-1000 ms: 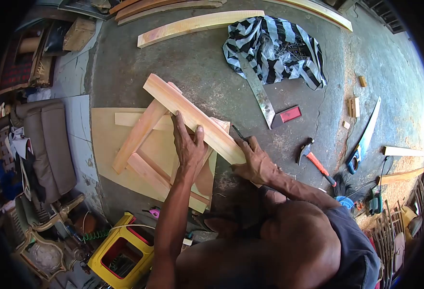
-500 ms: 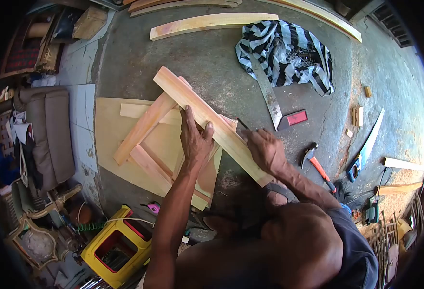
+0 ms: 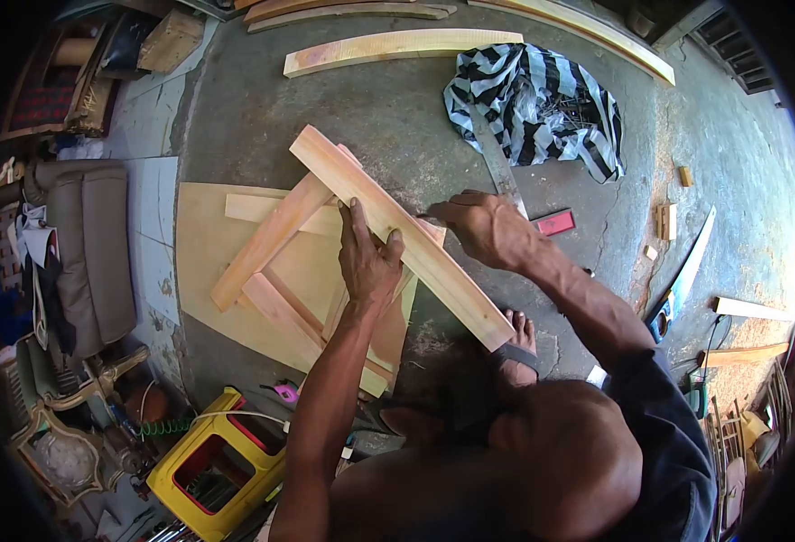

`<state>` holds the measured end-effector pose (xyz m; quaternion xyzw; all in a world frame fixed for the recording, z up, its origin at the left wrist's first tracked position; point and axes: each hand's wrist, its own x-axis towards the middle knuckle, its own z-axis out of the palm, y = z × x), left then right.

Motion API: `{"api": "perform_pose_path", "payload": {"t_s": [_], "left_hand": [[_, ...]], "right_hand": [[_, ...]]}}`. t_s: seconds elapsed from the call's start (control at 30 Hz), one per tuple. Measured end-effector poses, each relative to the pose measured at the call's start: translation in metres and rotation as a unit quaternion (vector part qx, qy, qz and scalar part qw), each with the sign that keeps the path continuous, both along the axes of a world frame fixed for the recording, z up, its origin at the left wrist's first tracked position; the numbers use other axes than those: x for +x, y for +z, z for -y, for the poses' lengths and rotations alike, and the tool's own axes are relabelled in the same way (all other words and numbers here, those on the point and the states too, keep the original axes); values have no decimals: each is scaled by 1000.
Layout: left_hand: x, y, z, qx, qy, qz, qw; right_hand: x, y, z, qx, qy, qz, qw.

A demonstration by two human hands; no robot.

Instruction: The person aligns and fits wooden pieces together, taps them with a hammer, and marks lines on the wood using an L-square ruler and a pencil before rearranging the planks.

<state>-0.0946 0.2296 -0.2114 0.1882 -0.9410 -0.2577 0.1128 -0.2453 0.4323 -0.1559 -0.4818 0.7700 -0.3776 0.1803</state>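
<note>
My left hand (image 3: 368, 262) grips the long wooden board (image 3: 397, 230) near its middle, fingers on its lower left edge. The board lies slanted across other wood pieces, among them a reddish plank (image 3: 271, 242) and a lower plank (image 3: 302, 330), over a thin tan sheet (image 3: 203, 212). Just right of the board's upper edge, my right hand (image 3: 483, 228) is closed round a thin dark tool, perhaps a pencil, whose tip reaches toward the board. Beyond that hand lie the square's metal blade (image 3: 498, 172) and red handle (image 3: 555, 222), partly covered by the hand.
A striped plastic bag (image 3: 537, 108) with nails lies at the top, beside a curved plank (image 3: 397, 45). A handsaw (image 3: 682, 275) and small wood blocks (image 3: 666, 221) are on the right. A yellow stool (image 3: 221, 461) stands lower left; a sandaled foot (image 3: 519, 348) is below the board.
My right hand has moved up and away from the board's lower end with the dark tool, now covering part of the square and hammer area. My left hand stays on the board.
</note>
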Motion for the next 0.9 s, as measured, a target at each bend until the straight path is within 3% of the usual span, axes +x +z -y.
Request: {"api": "perform_pose_path", "payload": {"t_s": [0.17, 0.27, 0.3, 0.4, 0.57, 0.73, 0.77, 0.8, 0.87, 0.9], "left_hand": [[5, 3, -1, -15, 2, 27, 1000], [3, 2, 1, -8, -4, 17, 1000], [2, 3, 0, 9, 1, 15, 1000], [3, 4, -1, 20, 8, 24, 999], [3, 5, 1, -4, -9, 34, 999], [4, 4, 2, -10, -10, 33, 999], [3, 3, 2, -16, -22, 8, 1000], [3, 3, 1, -16, -19, 9, 1000], [2, 7, -1, 15, -8, 9, 1000], [2, 6, 1, -12, -17, -2, 1000]], "right_hand": [[8, -4, -7, 2, 1, 42, 999], [0, 6, -16, 62, 36, -13, 997], [-2, 9, -9, 9, -28, -8, 1000], [-17, -7, 35, -54, -62, 35, 996], [-45, -28, 124, -28, -98, 61, 993], [-69, -63, 174, 1, -39, 16, 999], [-72, -78, 176, -15, -18, -42, 999], [-75, -59, 167, -15, -15, -41, 999], [-82, 9, 143, 145, 64, -45, 986], [-85, 12, 138, 158, 88, -46, 982]]}}
